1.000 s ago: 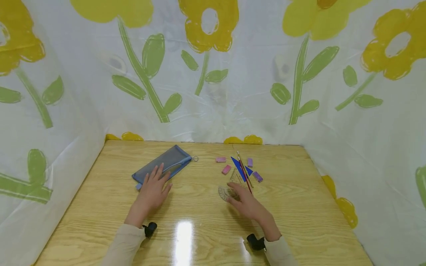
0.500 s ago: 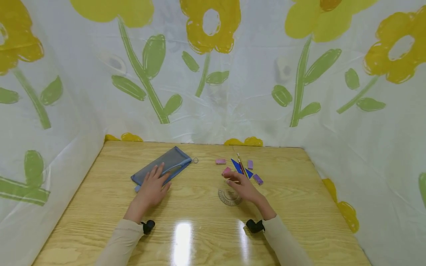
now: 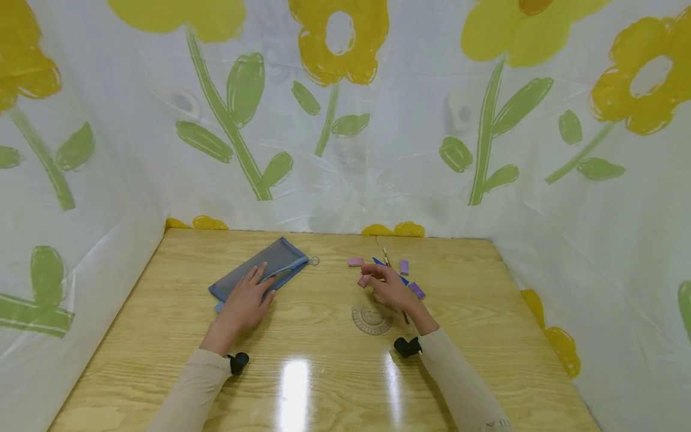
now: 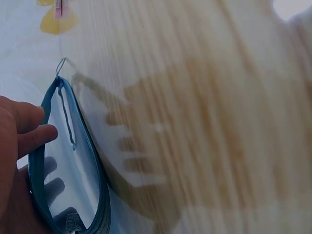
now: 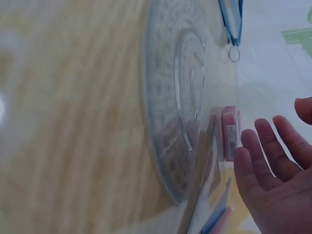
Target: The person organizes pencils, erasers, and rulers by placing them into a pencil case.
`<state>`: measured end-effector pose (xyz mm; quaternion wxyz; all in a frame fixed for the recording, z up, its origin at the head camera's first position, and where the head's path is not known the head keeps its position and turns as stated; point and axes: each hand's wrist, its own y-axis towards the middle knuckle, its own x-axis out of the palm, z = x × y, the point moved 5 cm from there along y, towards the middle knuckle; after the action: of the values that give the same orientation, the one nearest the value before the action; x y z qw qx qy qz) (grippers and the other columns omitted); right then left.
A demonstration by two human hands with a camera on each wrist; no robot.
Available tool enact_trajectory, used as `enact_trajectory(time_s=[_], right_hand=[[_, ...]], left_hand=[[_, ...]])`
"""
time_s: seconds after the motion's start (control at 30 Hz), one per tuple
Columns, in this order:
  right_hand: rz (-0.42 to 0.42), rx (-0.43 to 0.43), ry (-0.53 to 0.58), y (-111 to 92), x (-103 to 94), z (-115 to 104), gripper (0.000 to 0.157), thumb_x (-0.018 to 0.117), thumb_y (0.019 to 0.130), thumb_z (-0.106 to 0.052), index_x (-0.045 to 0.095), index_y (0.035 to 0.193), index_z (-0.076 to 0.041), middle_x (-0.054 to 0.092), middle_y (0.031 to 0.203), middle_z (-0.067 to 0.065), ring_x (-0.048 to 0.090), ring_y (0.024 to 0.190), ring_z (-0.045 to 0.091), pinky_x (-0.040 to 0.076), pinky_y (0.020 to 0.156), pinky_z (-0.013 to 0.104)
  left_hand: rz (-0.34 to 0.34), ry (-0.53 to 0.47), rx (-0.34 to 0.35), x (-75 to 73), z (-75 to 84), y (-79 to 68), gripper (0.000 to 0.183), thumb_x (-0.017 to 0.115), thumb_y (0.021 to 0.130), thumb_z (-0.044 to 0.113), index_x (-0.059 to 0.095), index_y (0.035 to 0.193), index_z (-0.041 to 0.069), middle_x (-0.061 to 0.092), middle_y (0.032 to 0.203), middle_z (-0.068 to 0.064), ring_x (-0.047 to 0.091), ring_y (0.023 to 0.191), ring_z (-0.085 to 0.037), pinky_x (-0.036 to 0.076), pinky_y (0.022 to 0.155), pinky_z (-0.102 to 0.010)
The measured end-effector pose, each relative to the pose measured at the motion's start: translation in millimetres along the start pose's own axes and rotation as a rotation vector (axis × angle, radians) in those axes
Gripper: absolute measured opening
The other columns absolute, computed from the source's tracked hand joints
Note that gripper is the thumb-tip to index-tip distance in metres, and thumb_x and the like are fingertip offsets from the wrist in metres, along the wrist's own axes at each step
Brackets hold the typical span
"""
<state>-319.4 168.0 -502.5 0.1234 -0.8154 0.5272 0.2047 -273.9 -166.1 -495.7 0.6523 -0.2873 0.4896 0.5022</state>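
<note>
My left hand [image 3: 245,303] lies over a blue mesh pencil case [image 3: 281,249], fingers spread and touching it. In the left wrist view its zipper side [image 4: 90,131] gapes in a long oval, with fingertips at the rim. My right hand [image 3: 391,288] hovers over the stationery, fingers relaxed, holding nothing. By its thumb is a pink eraser [image 3: 363,281]. A clear protractor [image 3: 372,323] lies on the near side of that hand. Under and behind the hand are a blue set square [image 3: 403,280] and pencils [image 3: 385,253], partly hidden.
Another pink eraser [image 3: 355,262] lies behind the right hand, with purple erasers [image 3: 404,267] to its right. A wooden table [image 3: 324,384] carries everything. White flower-printed cloth [image 3: 388,180] walls the back and both sides.
My right hand has moved forward and slightly left, from above the protractor to above the erasers and set square, uncovering the protractor. My left hand stays on the pencil case.
</note>
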Motion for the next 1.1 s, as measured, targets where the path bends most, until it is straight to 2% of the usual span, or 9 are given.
enact_trajectory(time_s=[0.17, 0.4, 0.77, 0.8, 0.87, 0.93, 1.0, 1.03, 1.1], right_hand=[[0.027, -0.001, -0.037, 11, -3.0, 5, 0.038, 0.050, 0.107, -0.015, 0.056, 0.141, 0.002, 0.058, 0.139, 0.021, 0.058, 0.121, 0.033, 0.053, 0.097, 0.047], [0.064, -0.044, -0.053, 25, -10.8, 3, 0.037, 0.050, 0.106, -0.010, 0.056, 0.138, 0.006, 0.060, 0.134, 0.025, 0.060, 0.112, 0.036, 0.053, 0.087, 0.040], [0.055, -0.015, -0.126, 38, -14.7, 5, 0.037, 0.053, 0.105, -0.012, 0.057, 0.137, 0.007, 0.062, 0.131, 0.025, 0.060, 0.113, 0.037, 0.054, 0.091, 0.048], [0.059, -0.016, -0.136, 39, -15.5, 6, 0.037, 0.053, 0.105, -0.011, 0.057, 0.137, 0.008, 0.062, 0.131, 0.025, 0.060, 0.112, 0.037, 0.055, 0.090, 0.048], [0.066, -0.015, -0.151, 41, -17.2, 10, 0.037, 0.053, 0.105, -0.011, 0.057, 0.136, 0.008, 0.062, 0.132, 0.025, 0.060, 0.113, 0.038, 0.055, 0.091, 0.048], [0.065, 0.008, -0.162, 42, -17.5, 13, 0.037, 0.054, 0.105, -0.012, 0.058, 0.136, 0.006, 0.062, 0.133, 0.024, 0.060, 0.115, 0.037, 0.056, 0.092, 0.047], [0.067, 0.026, -0.170, 43, -17.2, 16, 0.037, 0.054, 0.105, -0.013, 0.059, 0.136, 0.004, 0.062, 0.134, 0.023, 0.060, 0.118, 0.038, 0.056, 0.093, 0.047], [0.068, 0.030, -0.173, 43, -17.0, 18, 0.037, 0.055, 0.104, -0.014, 0.059, 0.136, 0.004, 0.062, 0.134, 0.022, 0.060, 0.118, 0.038, 0.057, 0.093, 0.047], [0.068, 0.034, -0.184, 45, -16.4, 20, 0.036, 0.055, 0.104, -0.015, 0.060, 0.136, 0.003, 0.062, 0.134, 0.022, 0.061, 0.118, 0.037, 0.057, 0.092, 0.046]], left_hand=[[-0.016, -0.001, 0.017, 3.0, -0.9, 1.1, 0.044, 0.050, 0.106, 0.016, 0.052, 0.145, -0.003, 0.035, 0.157, -0.030, 0.031, 0.145, -0.053, 0.028, 0.117, -0.069], [-0.018, -0.016, 0.030, 1.6, 3.1, -0.2, 0.043, 0.050, 0.105, 0.011, 0.051, 0.145, -0.006, 0.044, 0.153, -0.029, 0.039, 0.141, -0.050, 0.032, 0.116, -0.067], [0.018, -0.215, 0.039, -5.7, 10.6, -1.4, 0.041, 0.043, 0.105, 0.004, 0.050, 0.143, -0.010, 0.047, 0.150, -0.028, 0.045, 0.139, -0.047, 0.042, 0.112, -0.060], [0.018, -0.236, 0.039, -7.0, 11.8, -1.0, 0.041, 0.042, 0.106, 0.004, 0.050, 0.144, -0.009, 0.049, 0.149, -0.028, 0.055, 0.130, -0.045, 0.046, 0.109, -0.059], [0.009, -0.296, 0.038, -9.3, 14.8, 0.0, 0.042, 0.041, 0.106, 0.003, 0.049, 0.145, -0.009, 0.066, 0.126, -0.026, 0.069, 0.097, -0.034, 0.054, 0.097, -0.050], [-0.006, -0.366, 0.019, -11.8, 16.6, 0.6, 0.043, 0.038, 0.106, 0.002, 0.048, 0.146, -0.008, 0.069, 0.087, -0.015, 0.058, 0.061, -0.018, 0.056, 0.076, -0.037], [-0.021, -0.455, -0.016, -14.8, 17.3, 0.8, 0.043, 0.036, 0.107, 0.004, 0.047, 0.148, -0.005, 0.051, 0.061, -0.003, 0.031, 0.045, -0.008, 0.045, 0.056, -0.029], [-0.018, -0.497, -0.031, -16.3, 17.4, 0.9, 0.044, 0.036, 0.107, 0.005, 0.048, 0.148, -0.004, 0.042, 0.058, 0.000, 0.027, 0.042, -0.008, 0.042, 0.050, -0.028], [0.009, -0.557, -0.047, -20.7, 17.4, 1.1, 0.043, 0.035, 0.108, 0.008, 0.049, 0.148, -0.001, 0.058, 0.069, -0.009, 0.027, 0.042, -0.008, 0.039, 0.047, -0.027]])
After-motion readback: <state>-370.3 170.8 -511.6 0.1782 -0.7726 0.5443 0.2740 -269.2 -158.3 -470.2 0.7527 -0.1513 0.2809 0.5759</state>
